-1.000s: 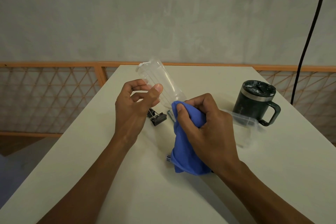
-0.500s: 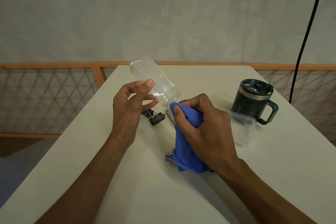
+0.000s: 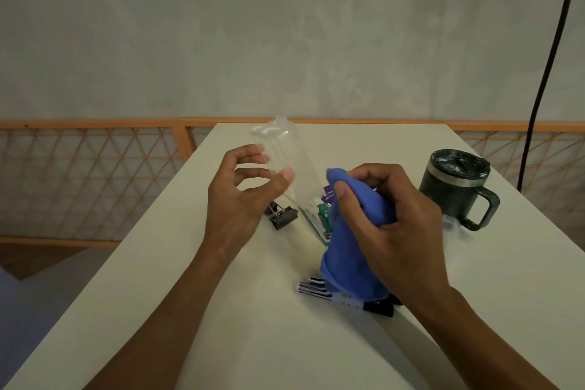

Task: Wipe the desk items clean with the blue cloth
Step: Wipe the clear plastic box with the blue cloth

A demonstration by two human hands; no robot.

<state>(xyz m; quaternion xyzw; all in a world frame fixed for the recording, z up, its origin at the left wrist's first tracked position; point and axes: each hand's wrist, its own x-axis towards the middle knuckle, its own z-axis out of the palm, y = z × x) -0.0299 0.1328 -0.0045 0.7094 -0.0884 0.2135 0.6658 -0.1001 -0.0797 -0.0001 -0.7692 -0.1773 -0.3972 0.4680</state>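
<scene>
My left hand point(image 3: 242, 196) holds a clear plastic container point(image 3: 283, 157) tilted above the table, thumb and fingertips curled against its side. My right hand point(image 3: 387, 225) grips the bunched blue cloth point(image 3: 351, 250), which hangs down from the fist beside the container's lower end. Below the cloth several markers point(image 3: 342, 294) lie on the white table point(image 3: 190, 310). A black binder clip point(image 3: 283, 217) sits under my left hand. A small green and purple packet point(image 3: 323, 210) lies between the hands, partly hidden by the cloth.
A dark lidded mug point(image 3: 457, 187) with a handle stands at the right. A clear plastic lid point(image 3: 449, 222) lies at its base, mostly hidden by my right hand. A black cable point(image 3: 547, 73) hangs at the far right. An orange lattice railing point(image 3: 95, 174) runs behind the table.
My right hand with the cloth has slid off the container's lower end and now sits beside it. The left hand has turned the container a little in its fingers.
</scene>
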